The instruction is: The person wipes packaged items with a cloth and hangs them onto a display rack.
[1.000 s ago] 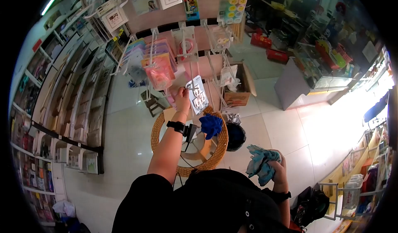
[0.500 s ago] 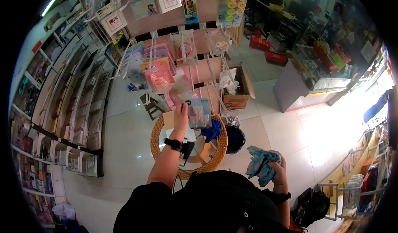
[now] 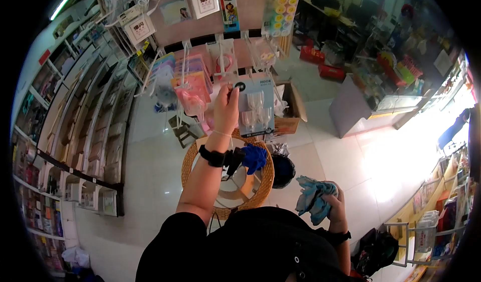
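Note:
My left hand pinches the left edge of a pack of hooks, a flat blue-grey card with "HOOK" printed at its top and several clear hooks on it. The card is raised in front of the display rack's metal prongs. Low on the right, my right hand is closed around a crumpled blue cloth. Pink and pastel packaged goods hang just left of my left hand. Beneath my left forearm stands a round wicker-rimmed table with a bunched dark-blue cloth on it.
A black bin and a cardboard box stand right of the table. A small wooden stool is on its left. Long shelving lines the left side, and a glass counter stands at upper right.
My left hand has moved up and forward, lifting the pack of hooks from over the table to the rack's prongs. My right hand with the cloth has hardly moved.

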The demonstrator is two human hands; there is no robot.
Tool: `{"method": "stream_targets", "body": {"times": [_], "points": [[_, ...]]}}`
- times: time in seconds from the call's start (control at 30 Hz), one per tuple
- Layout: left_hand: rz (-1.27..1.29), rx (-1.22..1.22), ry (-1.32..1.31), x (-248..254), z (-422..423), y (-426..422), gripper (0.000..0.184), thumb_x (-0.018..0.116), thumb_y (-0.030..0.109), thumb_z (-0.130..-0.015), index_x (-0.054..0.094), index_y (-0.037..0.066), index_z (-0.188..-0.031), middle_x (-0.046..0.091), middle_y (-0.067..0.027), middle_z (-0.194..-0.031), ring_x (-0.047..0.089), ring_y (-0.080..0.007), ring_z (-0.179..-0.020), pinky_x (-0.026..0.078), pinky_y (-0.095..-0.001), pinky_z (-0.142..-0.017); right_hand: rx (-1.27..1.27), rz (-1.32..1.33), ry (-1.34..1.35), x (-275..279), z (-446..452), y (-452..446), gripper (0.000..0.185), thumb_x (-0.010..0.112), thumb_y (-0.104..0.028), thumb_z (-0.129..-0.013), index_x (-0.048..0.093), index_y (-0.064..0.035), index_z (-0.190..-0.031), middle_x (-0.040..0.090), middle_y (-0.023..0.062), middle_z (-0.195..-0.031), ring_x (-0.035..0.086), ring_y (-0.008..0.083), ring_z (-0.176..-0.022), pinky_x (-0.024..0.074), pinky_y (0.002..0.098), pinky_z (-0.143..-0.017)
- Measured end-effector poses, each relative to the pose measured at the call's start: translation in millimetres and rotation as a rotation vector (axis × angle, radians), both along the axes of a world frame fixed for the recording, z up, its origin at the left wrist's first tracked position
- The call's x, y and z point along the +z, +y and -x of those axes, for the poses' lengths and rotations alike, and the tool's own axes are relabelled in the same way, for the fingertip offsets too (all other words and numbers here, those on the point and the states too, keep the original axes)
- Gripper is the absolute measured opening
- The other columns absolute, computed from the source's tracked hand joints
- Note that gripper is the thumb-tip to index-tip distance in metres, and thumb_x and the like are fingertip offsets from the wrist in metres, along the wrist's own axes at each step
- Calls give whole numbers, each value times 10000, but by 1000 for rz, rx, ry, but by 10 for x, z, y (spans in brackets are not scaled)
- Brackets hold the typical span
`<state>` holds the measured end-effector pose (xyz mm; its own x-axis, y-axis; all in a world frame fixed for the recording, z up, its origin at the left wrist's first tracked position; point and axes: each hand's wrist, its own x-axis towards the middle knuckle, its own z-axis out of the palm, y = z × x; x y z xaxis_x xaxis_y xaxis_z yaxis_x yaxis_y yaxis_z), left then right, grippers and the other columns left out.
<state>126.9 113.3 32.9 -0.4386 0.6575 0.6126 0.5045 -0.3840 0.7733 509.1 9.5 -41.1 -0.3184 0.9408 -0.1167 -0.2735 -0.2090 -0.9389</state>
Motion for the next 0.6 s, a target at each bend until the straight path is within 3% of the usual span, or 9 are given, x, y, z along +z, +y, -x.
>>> {"method": "stream_targets", "body": {"times": [0.1,0.17,0.6], "points": [[-71,30,38,42,36,225,209,535,182,-944,529,-10,-860,496,-105,-697,457,-204,-599,377,-317,-565,-35,13,16,-21,-40,-41,408,567,-68,-672,577,72,-1055,640,119,-938,614,197,-850,494,298,-792],[52,79,26,55,38,319,227,558,202,-929,535,-14,-863,529,-139,-723,499,-247,-615,400,-347,-578,-61,13,19,-30,-78,-58,407,565,-61,-670,577,75,-1054,641,123,-937,616,198,-849,495,299,-791],[26,261,173,-161,234,945,203,562,197,-915,549,-5,-910,576,-178,-790,572,-356,-713,445,-421,-629,-90,-2,20,5,-130,-78,419,557,-71,-665,577,75,-1057,644,128,-945,616,208,-852,494,300,-800]]}}
